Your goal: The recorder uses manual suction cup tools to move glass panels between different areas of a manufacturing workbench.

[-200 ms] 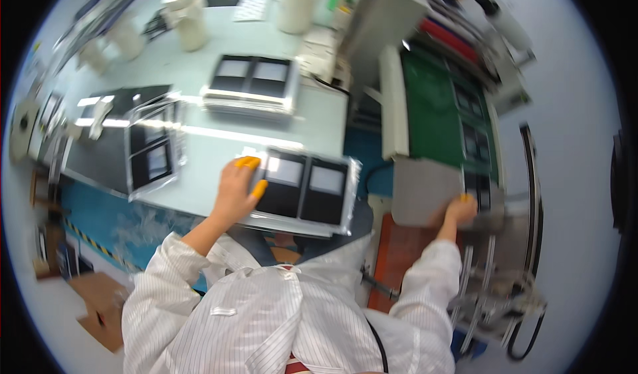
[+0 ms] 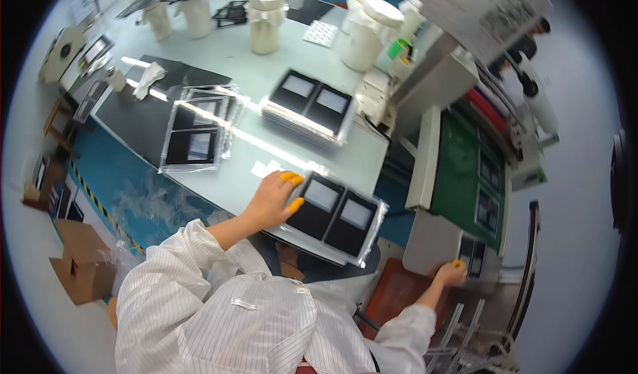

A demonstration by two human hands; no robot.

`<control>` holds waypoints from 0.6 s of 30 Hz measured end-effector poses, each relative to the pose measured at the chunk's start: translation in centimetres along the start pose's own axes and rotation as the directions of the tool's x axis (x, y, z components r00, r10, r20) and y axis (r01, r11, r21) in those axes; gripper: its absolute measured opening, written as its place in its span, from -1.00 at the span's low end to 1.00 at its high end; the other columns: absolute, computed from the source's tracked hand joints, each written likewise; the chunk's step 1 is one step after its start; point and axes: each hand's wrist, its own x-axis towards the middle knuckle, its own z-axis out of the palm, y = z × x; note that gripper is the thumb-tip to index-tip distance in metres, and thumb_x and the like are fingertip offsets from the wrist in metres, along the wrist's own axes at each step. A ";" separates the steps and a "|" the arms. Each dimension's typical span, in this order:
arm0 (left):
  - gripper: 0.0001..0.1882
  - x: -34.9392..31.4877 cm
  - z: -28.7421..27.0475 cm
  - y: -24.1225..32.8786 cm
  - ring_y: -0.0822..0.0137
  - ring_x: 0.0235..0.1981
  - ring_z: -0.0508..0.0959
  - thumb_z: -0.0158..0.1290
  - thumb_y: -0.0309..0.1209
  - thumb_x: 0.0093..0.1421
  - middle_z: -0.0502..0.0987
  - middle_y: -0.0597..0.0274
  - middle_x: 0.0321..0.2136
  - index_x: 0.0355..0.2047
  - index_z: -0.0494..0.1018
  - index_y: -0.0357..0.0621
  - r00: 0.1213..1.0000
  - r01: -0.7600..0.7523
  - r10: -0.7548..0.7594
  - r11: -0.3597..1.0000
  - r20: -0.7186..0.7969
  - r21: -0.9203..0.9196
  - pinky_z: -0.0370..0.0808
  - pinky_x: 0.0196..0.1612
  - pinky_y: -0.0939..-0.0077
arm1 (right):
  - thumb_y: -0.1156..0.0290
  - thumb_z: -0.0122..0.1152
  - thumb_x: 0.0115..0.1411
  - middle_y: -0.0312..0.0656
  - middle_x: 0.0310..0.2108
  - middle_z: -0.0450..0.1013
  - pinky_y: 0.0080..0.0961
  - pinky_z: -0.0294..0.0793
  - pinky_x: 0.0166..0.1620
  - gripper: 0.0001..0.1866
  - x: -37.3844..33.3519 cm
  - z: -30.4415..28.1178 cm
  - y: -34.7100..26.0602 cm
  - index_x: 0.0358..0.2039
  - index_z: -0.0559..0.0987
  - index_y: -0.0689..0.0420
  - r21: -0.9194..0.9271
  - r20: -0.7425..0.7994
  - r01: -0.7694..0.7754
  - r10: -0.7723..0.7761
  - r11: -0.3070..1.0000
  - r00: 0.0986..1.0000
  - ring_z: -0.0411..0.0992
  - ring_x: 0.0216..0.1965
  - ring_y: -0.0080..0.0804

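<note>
My left hand (image 2: 274, 200), with yellow finger cots, rests at the left edge of a stack of flat black panels (image 2: 314, 226) with pale windows, edged in clear plastic. Its fingers and thumb are spread, gripping nothing. Out to the right, my right hand (image 2: 452, 273) is closed at the near-left edge of a single dark panel (image 2: 472, 255) with a paler window. That panel lies over a grey metal plate (image 2: 428, 241) at the end of a green conveyor belt (image 2: 458, 168). The right fingertips are partly hidden, with one yellow cot showing.
A second panel stack (image 2: 309, 105) stands farther back on the pale table (image 2: 232, 51). Plastic-edged panels (image 2: 189, 149) lie at left on a dark mat (image 2: 143, 116). White cloth-wrapped jars (image 2: 268, 28) line the back. More panels (image 2: 488, 209) lie on the belt.
My view has turned, so the table appears shifted right and tilted. Both hands keep about the same places, the left by the stack and the right at the panel by the belt's end.
</note>
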 end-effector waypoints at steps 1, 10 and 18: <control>-0.51 -0.4 -0.1 -0.1 -0.10 0.08 0.32 0.14 -0.31 0.09 0.39 -0.09 -0.02 0.03 0.37 -0.23 1.000 0.013 -0.013 1.000 -0.013 0.006 0.18 0.21 0.10 | 0.38 0.24 0.04 -0.07 -0.34 0.49 -0.13 0.41 -0.15 -0.87 -2.0 -1.9 -2.8 -0.36 0.61 0.09 -0.004 0.030 -0.097 0.097 0.995 0.995 0.43 -0.23 -0.03; -0.51 -0.6 0.4 -1.0 -0.05 0.07 0.33 0.13 -0.30 0.12 0.40 -0.04 -0.05 0.03 0.36 -0.24 1.000 -0.012 0.012 1.000 -0.012 0.006 0.16 0.25 0.11 | 0.11 0.28 0.14 -0.14 -0.18 0.40 -0.10 0.32 -0.09 -0.66 -12.4 -8.5 -4.8 -0.30 0.55 0.14 0.177 0.034 0.023 -0.029 0.984 0.999 0.32 -0.08 -0.07; -0.54 -0.7 0.4 -1.3 0.00 0.07 0.34 0.12 -0.32 0.08 0.39 -0.08 -0.08 -0.04 0.35 -0.29 0.996 -0.063 0.061 0.998 -0.060 -0.017 0.16 0.25 0.13 | 0.27 0.33 0.10 -0.18 -0.54 0.45 -0.57 0.48 -0.45 -0.73 -9.3 -7.4 -1.0 -0.42 0.52 0.23 0.403 0.694 -0.889 0.561 0.218 0.451 0.48 -0.48 -0.46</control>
